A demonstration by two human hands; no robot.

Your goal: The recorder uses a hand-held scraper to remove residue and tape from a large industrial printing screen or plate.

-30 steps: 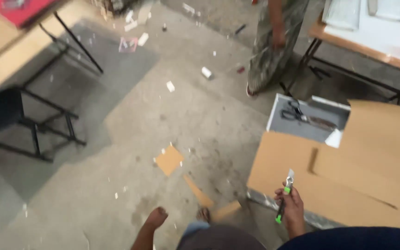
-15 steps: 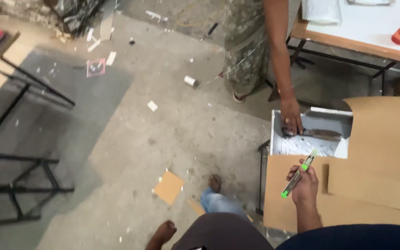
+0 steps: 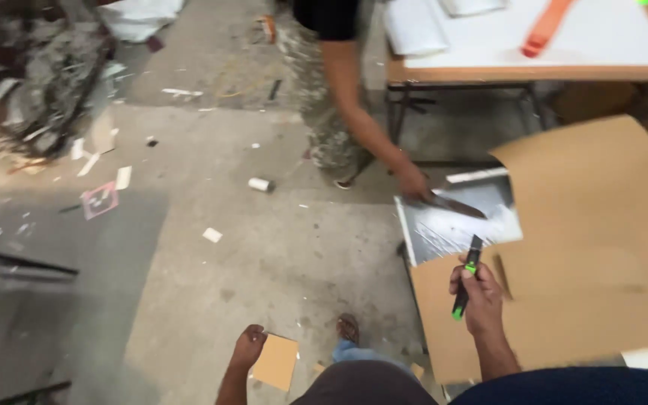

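A worker's right hand (image 3: 477, 294) is clenched around a black-and-green utility knife (image 3: 466, 277), its tip aimed forward over a large sheet of brown cardboard (image 3: 594, 255) that lies just beyond and to the right of the hand. The left hand (image 3: 248, 346) hangs low and to the left with its fingers curled loosely, holding nothing, just beside a small cardboard offcut (image 3: 276, 361) on the concrete floor (image 3: 264, 255).

Directly ahead of the knife, a second person's hand (image 3: 412, 182) rests on long dark shears (image 3: 453, 204) lying on a silvery sheet (image 3: 451, 225) that shows from under the cardboard. The closeness of the two blades to the two hands looks like the main hazard: a slip of the knife forward along the cardboard could carry it toward that other hand, and the loose, overlapping sheets might shift under pressure.

Farther ahead and to the right stands a white-topped counter (image 3: 534, 71) with an orange tool (image 3: 545, 26) on it. Left of the hands, paper scraps, a small white roll (image 3: 261, 184) and a heap of debris (image 3: 31, 82) litter the floor, where footing near the worker's sandalled foot (image 3: 348, 328) could be uncertain.
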